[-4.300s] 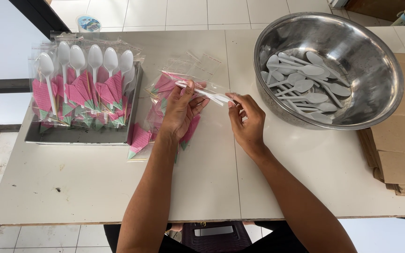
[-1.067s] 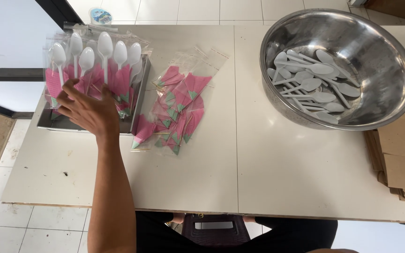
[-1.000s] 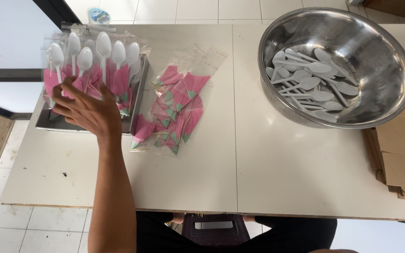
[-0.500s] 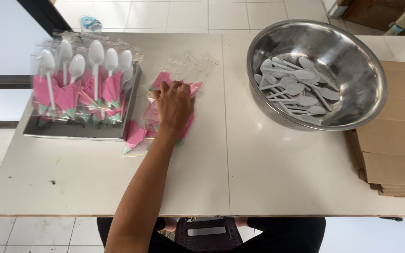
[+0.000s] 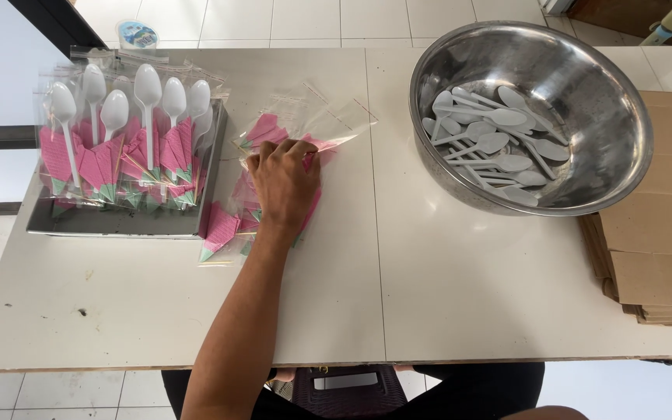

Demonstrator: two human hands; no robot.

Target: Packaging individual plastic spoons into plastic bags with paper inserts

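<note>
Left hand: lying palm-down, fingers curled together and pressing on the loose pile of clear plastic sleeves with pink folded napkins at the table's middle.
Right hand: staying out of view.
Risk: the slick sleeves are likely sliding apart under the fingers, so two may be lifting together.
Count: six packed white plastic spoons standing in the grey tray (one steel bowl holding loose spoons, too overlapped to count).

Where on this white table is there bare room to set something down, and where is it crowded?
Free: the table's near strip along the front edge, and the middle patch between the left hand and the steel bowl. Crowded: the far left, where the tray of bagged spoons meets the loose pink packets, and the right, with bowl and cardboard stack.
</note>
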